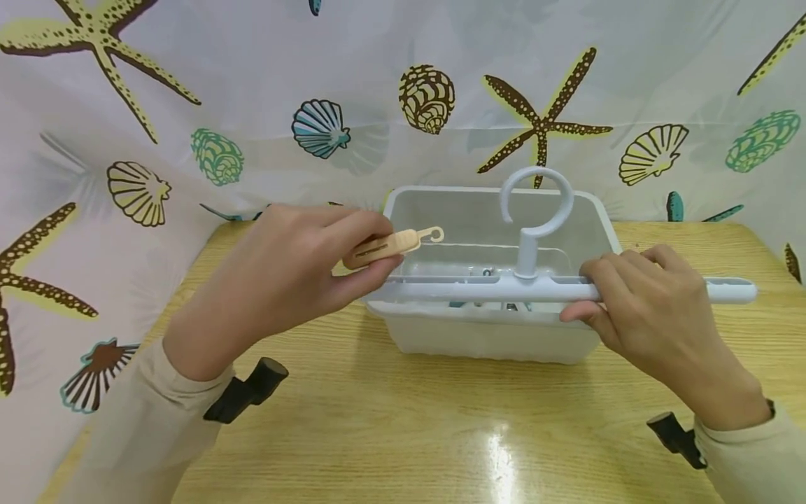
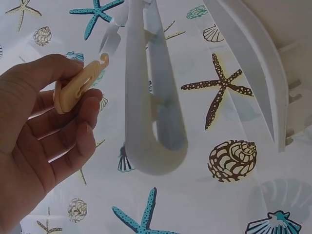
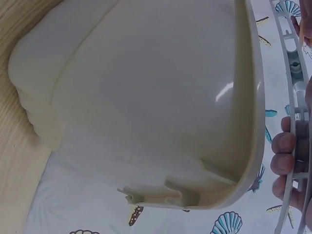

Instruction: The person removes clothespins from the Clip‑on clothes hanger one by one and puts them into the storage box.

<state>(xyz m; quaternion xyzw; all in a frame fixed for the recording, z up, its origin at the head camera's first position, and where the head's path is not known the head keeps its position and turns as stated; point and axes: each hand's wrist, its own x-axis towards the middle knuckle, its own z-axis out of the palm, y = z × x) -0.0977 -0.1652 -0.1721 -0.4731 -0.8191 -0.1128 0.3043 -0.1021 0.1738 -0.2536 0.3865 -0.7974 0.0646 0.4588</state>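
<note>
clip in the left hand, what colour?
Pale orange-tan, with a small hook at its tip. The clip shows best in the head view, pinched by the left hand.

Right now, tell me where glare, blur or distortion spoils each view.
Head view: lamp glare on the table, edges bowed by a wide lens. Left wrist view: the hook looms close and soft, the peg is sharper. Right wrist view: the tub fills the frame, slightly blurred.
</note>
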